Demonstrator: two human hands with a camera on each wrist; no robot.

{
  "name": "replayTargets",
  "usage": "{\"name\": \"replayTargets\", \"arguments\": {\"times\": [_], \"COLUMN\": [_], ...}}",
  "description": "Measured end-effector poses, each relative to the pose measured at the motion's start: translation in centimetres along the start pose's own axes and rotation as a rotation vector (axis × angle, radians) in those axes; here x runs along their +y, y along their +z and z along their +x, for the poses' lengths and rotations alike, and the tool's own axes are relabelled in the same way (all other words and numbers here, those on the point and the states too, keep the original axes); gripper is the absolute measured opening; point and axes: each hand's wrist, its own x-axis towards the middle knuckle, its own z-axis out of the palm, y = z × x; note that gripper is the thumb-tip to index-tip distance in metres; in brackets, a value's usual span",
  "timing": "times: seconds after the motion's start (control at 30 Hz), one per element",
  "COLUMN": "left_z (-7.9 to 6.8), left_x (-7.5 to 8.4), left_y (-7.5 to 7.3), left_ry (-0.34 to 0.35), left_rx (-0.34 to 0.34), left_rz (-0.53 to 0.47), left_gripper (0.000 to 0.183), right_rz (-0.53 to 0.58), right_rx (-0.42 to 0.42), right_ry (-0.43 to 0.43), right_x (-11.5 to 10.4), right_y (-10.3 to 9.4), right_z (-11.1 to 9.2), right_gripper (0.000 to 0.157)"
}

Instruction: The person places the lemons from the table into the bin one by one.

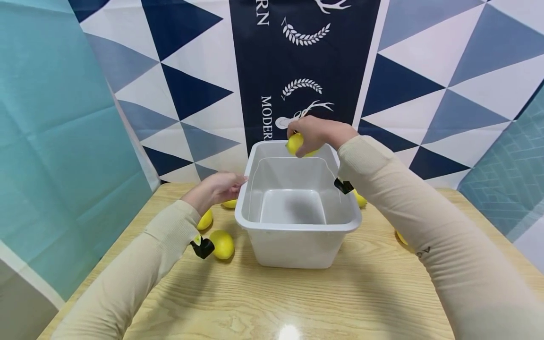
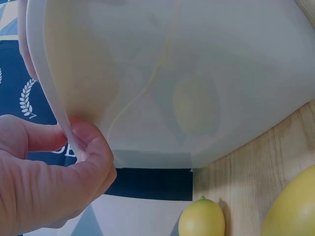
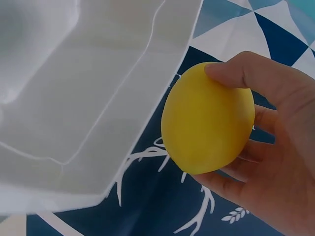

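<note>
A white plastic tub (image 1: 293,245) stands on the wooden table, its inside bare. My left hand (image 1: 223,186) pinches its left rim between thumb and fingers; the left wrist view shows the thumb and curled fingers on the rim (image 2: 51,105). Over the far end of the tub, my right hand (image 1: 314,132) holds a yellow lemon (image 1: 294,143). In the right wrist view the lemon (image 3: 209,120) sits between thumb and fingers, beside the tub's rim (image 3: 152,115).
Several lemons lie left of the tub, the nearest lemon (image 1: 223,244) close to its wall. To the right, another lemon (image 1: 361,199) shows behind the tub, and a yellow piece (image 1: 401,237) peeks out past the right sleeve. A patterned cloth (image 1: 195,94) hangs behind the table (image 1: 238,302).
</note>
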Motion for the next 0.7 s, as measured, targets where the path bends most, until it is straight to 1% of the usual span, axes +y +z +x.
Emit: {"name": "replayTargets", "arguments": {"times": [0.2, 0.4, 0.57, 0.7], "left_z": [0.0, 0.1, 0.1, 0.1], "left_x": [0.1, 0.0, 0.0, 0.1], "left_y": [-0.2, -0.1, 0.1, 0.0], "left_ry": [0.002, 0.003, -0.014, -0.016], "left_rx": [0.011, 0.027, 0.055, 0.061], "left_rz": [0.004, -0.011, -0.019, -0.019], "left_gripper": [0.04, 0.039, 0.039, 0.039], "right_rz": [0.04, 0.088, 0.107, 0.098], "right_rx": [-0.033, -0.067, -0.092, -0.105], "right_ry": [0.048, 0.09, 0.096, 0.095], "right_x": [0.0, 0.2, 0.2, 0.0], "right_y": [0.7, 2.3, 3.9, 4.6], "right_z": [1.3, 2.3, 3.1, 3.7], "right_gripper": [0.047, 0.051, 0.05, 0.049]}}
